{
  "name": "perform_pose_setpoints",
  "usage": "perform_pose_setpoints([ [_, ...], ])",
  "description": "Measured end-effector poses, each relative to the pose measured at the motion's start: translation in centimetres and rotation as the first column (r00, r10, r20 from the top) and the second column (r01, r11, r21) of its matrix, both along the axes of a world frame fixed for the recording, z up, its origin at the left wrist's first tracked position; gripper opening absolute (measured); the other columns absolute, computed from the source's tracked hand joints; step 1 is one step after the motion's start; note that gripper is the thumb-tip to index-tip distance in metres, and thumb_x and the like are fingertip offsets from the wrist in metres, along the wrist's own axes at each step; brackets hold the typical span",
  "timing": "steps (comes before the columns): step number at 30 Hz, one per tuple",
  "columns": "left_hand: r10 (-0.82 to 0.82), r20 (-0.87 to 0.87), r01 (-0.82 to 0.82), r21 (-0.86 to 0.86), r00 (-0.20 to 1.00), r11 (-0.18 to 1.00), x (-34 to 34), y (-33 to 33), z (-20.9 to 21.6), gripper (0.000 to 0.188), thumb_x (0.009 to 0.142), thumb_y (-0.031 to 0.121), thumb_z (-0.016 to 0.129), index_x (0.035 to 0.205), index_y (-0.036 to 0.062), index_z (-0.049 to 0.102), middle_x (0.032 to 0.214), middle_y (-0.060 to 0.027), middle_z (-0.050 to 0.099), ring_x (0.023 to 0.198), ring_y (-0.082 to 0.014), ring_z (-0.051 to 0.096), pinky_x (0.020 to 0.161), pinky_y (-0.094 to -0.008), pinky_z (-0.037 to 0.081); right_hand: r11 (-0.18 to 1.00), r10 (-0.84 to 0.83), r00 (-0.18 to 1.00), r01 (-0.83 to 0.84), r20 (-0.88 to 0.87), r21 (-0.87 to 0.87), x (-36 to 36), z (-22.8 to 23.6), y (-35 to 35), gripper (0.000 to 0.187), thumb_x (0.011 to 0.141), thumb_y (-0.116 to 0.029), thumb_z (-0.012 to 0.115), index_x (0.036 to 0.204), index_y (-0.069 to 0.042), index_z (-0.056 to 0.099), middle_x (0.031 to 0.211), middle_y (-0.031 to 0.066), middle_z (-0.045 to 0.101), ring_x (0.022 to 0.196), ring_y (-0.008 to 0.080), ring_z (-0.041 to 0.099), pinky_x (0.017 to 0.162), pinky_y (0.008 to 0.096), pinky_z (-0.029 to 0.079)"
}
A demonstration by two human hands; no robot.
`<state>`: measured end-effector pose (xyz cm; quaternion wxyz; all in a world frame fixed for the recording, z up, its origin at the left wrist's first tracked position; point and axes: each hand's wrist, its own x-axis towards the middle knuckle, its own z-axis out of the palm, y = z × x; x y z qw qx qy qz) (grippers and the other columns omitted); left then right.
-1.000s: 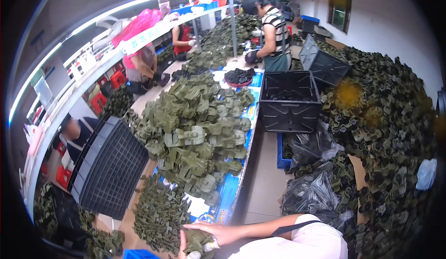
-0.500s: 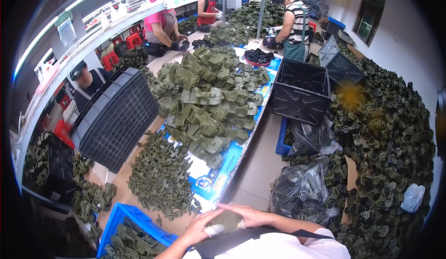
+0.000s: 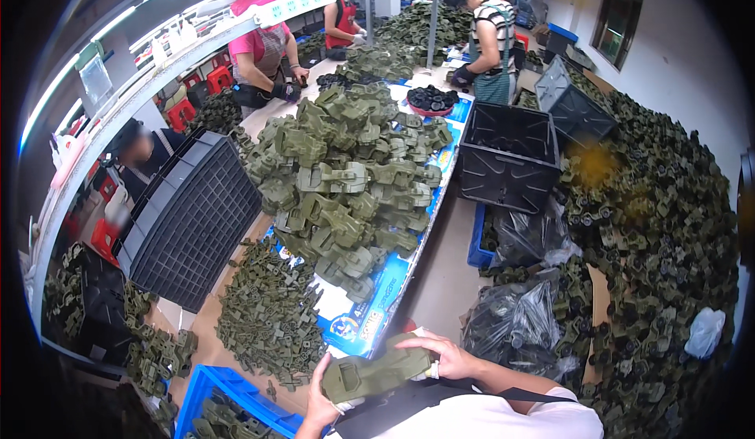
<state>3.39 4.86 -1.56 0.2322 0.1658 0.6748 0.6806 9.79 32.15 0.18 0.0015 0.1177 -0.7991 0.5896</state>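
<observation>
Close to my body, I hold an olive-green plastic toy vehicle body (image 3: pixel 370 375) with both hands. My left hand (image 3: pixel 316 398) grips its left end, and my right hand (image 3: pixel 442 355) closes over its right end. White wrapping shows on some of my fingers. The shell lies lengthwise between the hands, a rectangular opening facing up near its left end. Just beyond it on the table is a heap of small green parts (image 3: pixel 263 313). Behind that rises a tall pile of matching green vehicle bodies (image 3: pixel 338 179).
A blue crate (image 3: pixel 236 384) with green parts stands at lower left. A grey-black crate (image 3: pixel 193 219) tilts at the table's left edge. Right of the table are a black crate (image 3: pixel 507 173), plastic bags (image 3: pixel 515 321) and a huge heap of green toys (image 3: pixel 661 258). Several people work farther back.
Both hands have turned and spread the vehicle body, which now lies more openly in view. My view has shifted slightly. A person in a striped top has moved their hands at the far table.
</observation>
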Motion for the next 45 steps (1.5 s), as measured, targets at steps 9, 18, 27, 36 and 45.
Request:
perform_pose_setpoints([
  [9, 0.144, -0.598, -0.158, 0.029, 0.789, 0.987, -13.3, 10.6, 5.0, 0.123, 0.06, 0.031, 0.084, 0.141, 0.0039, -0.004, 0.131, -0.0226, 0.039, 0.122, -0.0323, 0.039, 0.102, -0.0428, 0.029, 0.999, -0.033, 0.937, 0.026, -0.348, -0.024, -17.8, 6.3, 13.8, 0.056, 0.065, -0.017, 0.078, 0.116, -0.009, 0.057, 0.117, 0.0106, 0.056, 0.108, 0.0259, 0.052, 0.097, 0.0365, 0.036],
  [18, 0.406, -0.496, -0.64, -0.556, 0.768, 0.531, -16.2, 9.0, 4.6, 0.087, 0.068, 0.02, 0.073, 0.139, 0.0046, 0.025, 0.125, -0.0192, 0.046, 0.121, -0.0297, 0.039, 0.103, -0.0383, 0.027, 0.423, -0.699, 0.691, 0.606, 0.183, -0.674, -58.1, -0.3, 36.5, 0.059, 0.074, 0.007, 0.045, 0.127, -0.018, 0.047, 0.123, 0.0066, 0.05, 0.1, 0.0169, 0.054, 0.078, 0.0335, 0.045],
  [27, 0.543, -0.581, -0.716, -0.695, 0.605, 0.054, -9.3, 2.8, 2.7, 0.078, 0.068, -0.002, 0.064, 0.138, 0.0089, 0.032, 0.132, -0.0157, 0.04, 0.121, -0.0292, 0.039, 0.102, -0.0368, 0.031, 0.799, -0.555, 0.824, 0.565, -0.11, 0.203, -68.6, -5.1, 36.3, 0.055, 0.077, -0.018, 0.061, 0.127, -0.001, 0.046, 0.122, 0.0227, 0.052, 0.117, 0.031, 0.048, 0.098, 0.0359, 0.036],
  [36, 0.423, -0.777, -0.661, -0.624, 0.466, -0.418, -0.4, -10.4, 6.0, 0.068, 0.075, 0.021, 0.065, 0.136, 0.0155, 0.035, 0.127, -0.0186, 0.045, 0.125, -0.0368, 0.033, 0.104, -0.0493, 0.022, 0.966, -0.258, 0.898, 0.253, -0.356, -0.061, -44.7, 3.8, 19.4, 0.034, 0.091, -0.018, 0.047, 0.119, -0.001, 0.053, 0.121, 0.0099, 0.053, 0.108, 0.0191, 0.051, 0.092, 0.0332, 0.041],
  [45, 0.697, -0.642, -0.512, -0.736, 0.319, -0.443, 17.3, -25.5, 2.1, 0.064, 0.072, 0.025, 0.067, 0.131, 0.0176, 0.044, 0.115, -0.0169, 0.053, 0.115, -0.0338, 0.043, 0.098, -0.044, 0.03, 0.89, 0.448, 0.893, -0.44, -0.043, 0.123, -28.4, 1.3, -4.6, 0.031, 0.086, -0.007, 0.054, 0.116, 0.002, 0.055, 0.111, 0.0087, 0.057, 0.101, 0.016, 0.053, 0.089, 0.0274, 0.038],
])
